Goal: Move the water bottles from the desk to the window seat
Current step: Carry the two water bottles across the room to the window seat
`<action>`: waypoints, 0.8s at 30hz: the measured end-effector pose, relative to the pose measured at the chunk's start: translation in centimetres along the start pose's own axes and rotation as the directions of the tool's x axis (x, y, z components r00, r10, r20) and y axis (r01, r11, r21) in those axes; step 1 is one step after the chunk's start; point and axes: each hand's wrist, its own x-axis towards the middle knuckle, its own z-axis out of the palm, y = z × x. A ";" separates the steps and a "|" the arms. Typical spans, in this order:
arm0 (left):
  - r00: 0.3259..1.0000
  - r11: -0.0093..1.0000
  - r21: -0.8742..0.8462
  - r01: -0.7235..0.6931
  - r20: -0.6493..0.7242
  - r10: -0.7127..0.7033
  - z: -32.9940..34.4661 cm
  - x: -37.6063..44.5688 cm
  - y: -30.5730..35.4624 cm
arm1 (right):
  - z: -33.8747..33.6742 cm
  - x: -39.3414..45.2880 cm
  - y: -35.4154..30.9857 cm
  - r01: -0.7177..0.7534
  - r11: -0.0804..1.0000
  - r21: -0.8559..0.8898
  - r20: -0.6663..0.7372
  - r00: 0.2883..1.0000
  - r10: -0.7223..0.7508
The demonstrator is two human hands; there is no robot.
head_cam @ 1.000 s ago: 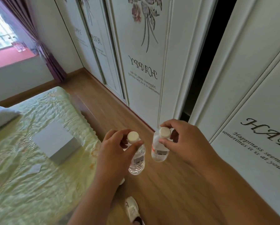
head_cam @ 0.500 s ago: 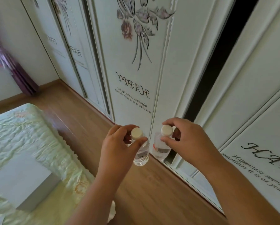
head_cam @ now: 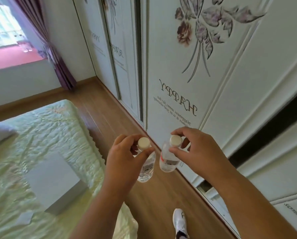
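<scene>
I carry two small clear water bottles with white caps, held out in front of me over the wooden floor. My left hand point(head_cam: 123, 161) grips the neck of the left bottle point(head_cam: 147, 168), which hangs down. My right hand point(head_cam: 197, 152) pinches the cap of the right bottle point(head_cam: 168, 161), which has a red-and-white label. The red window seat point(head_cam: 11, 57) lies at the far upper left, with a couple of clear bottles point(head_cam: 24, 47) standing on it. The desk is out of view.
A bed point(head_cam: 46, 135) with a pale green cover and a grey box point(head_cam: 56, 181) fills the left. White wardrobe doors point(head_cam: 187, 75) line the right. A wooden floor aisle point(head_cam: 101, 107) runs between them toward a purple curtain point(head_cam: 58, 66). My white shoe point(head_cam: 180, 221) shows below.
The view swung back left, bringing the window seat and curtain into sight again. Both hands still hold their bottles in the same pose, moving along the aisle beside the wardrobe.
</scene>
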 end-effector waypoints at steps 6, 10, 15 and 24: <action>0.985 0.993 0.036 0.115 -0.131 -0.109 -0.6 4.0 -1.7 | 2.3 7.9 0.2 0.149 0.987 0.061 0.108 0.982 -0.155; 0.957 0.981 0.076 0.178 -0.245 -0.154 -0.3 7.7 -1.4 | 2.2 14.0 0.6 0.238 0.966 0.096 0.170 0.953 -0.251; 0.900 0.967 0.050 0.250 -0.380 -0.213 0.9 12.2 -0.6 | 1.0 21.2 1.0 0.348 0.929 0.127 0.203 0.908 -0.367; 0.840 0.949 0.050 0.311 -0.483 -0.249 4.0 16.6 1.1 | 1.0 28.5 3.3 0.455 0.869 0.193 0.260 0.831 -0.493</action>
